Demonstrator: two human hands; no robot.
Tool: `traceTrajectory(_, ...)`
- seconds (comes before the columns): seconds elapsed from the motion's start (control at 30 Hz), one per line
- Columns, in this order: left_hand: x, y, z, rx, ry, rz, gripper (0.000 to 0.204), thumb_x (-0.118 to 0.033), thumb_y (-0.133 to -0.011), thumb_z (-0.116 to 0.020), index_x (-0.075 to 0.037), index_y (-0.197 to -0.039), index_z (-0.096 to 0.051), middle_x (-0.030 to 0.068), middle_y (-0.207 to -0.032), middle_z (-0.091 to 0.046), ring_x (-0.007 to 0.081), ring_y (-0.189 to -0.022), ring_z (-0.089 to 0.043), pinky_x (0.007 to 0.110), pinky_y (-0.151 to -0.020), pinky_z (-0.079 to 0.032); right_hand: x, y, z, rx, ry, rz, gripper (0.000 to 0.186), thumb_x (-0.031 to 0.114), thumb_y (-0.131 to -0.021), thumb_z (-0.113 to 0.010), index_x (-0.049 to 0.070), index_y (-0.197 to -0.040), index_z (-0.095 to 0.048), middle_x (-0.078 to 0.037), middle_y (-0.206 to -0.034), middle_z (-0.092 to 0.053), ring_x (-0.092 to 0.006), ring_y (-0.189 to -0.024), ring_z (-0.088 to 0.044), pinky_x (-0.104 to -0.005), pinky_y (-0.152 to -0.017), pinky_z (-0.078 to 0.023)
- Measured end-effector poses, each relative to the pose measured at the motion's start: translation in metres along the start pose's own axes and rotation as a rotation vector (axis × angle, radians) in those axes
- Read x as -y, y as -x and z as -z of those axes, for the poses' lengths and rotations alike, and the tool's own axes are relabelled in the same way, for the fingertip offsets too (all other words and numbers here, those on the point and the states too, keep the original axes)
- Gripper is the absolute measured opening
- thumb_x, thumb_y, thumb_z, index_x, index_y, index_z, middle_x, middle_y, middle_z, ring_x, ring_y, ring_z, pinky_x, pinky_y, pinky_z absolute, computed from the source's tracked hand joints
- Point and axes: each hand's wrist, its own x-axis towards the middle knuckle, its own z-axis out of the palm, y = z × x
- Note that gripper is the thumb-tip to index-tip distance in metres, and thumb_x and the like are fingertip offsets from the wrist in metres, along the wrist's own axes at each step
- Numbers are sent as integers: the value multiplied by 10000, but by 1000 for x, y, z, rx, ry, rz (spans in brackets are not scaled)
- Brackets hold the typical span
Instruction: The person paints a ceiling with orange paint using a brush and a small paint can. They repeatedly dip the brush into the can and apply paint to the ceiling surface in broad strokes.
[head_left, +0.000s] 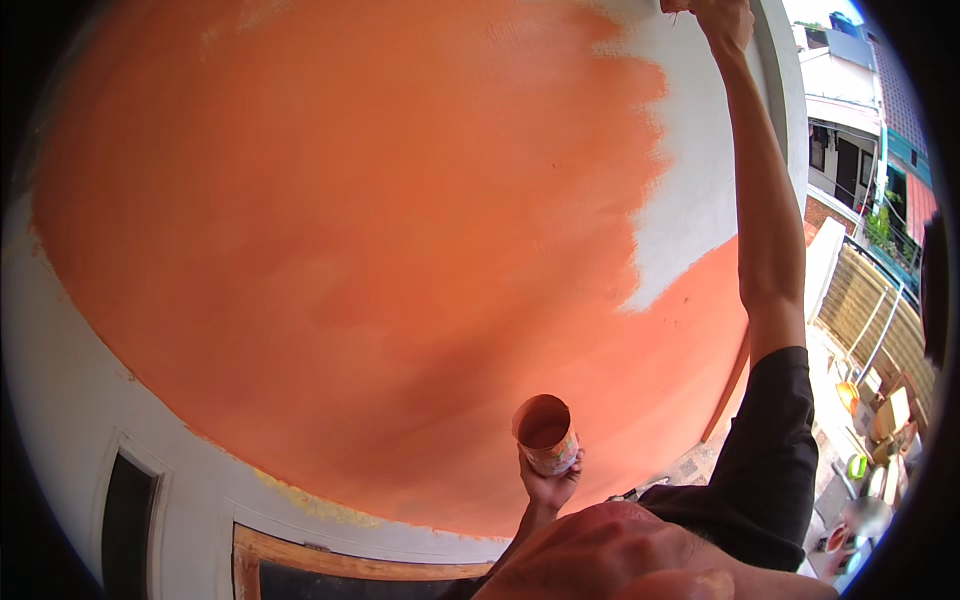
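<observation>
My left hand (548, 488) is wrapped round an open paint can (553, 456), held up low in front of the wall. The can's sides are smeared, and its inside is coated orange-brown. High at the upper right, my right arm is stretched up. My right hand (727, 24) is closed on what looks like a paintbrush (676, 5) with orange-stained bristles, mostly cut off by the picture's upper edge. Orange paint covers most of the wall (350, 230), ending in a ragged edge beside a pale grey-white strip (695, 165) near my right arm.
A wood-framed opening (330, 558) and a narrow dark window (128, 525) lie at the lower left. Beyond the wall's right edge are a corrugated fence (870, 300), assorted clutter (885, 420) on the ground and neighbouring houses (845, 95).
</observation>
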Motion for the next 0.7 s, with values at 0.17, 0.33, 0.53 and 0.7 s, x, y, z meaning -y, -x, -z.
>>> traceTrajectory(0.17, 4, -22, -10, 24, 34, 70, 694, -585, -959, -560, -50, -1399, -519, 250, -1276, -564, 358, -1015, -565, 381, -752, -564, 95, 81, -51, 266, 220, 310, 237, 272, -965, -616, 72, -844, -657, -205, -774, -709, -454, -777, -682, -509, -660, -525)
traceTrajectory(0.33, 6, -35, -17, 52, -8, 122, 703, -600, -962, -538, -55, -1406, -518, 234, -1285, -568, 351, -1010, -569, 377, -749, -555, 138, 147, -99, 590, -200, 388, 145, 64, -818, -621, 115, -938, -684, -135, -703, -673, -329, -628, -649, -441, -537, -485)
traceTrajectory(0.53, 0, -26, -13, 55, -17, 113, 696, -587, -955, -567, -44, -1389, -523, 240, -1287, -547, 354, -1019, -572, 383, -750, -570, 69, 66, -58, 371, -618, -161, 230, 181, -902, -741, -23, -969, -660, -121, -838, -705, -189, -726, -694, -323, -594, -569)
traceTrajectory(0.7, 4, -21, -9, 76, -5, 69, 689, -583, -957, -570, -49, -1390, -525, 240, -1285, -548, 357, -1028, -573, 377, -754, -579, 53, 25, -18, 29, 343, -94, 320, 323, -968, -559, 19, -925, -650, -202, -713, -699, -422, -664, -692, -531, -672, -564)
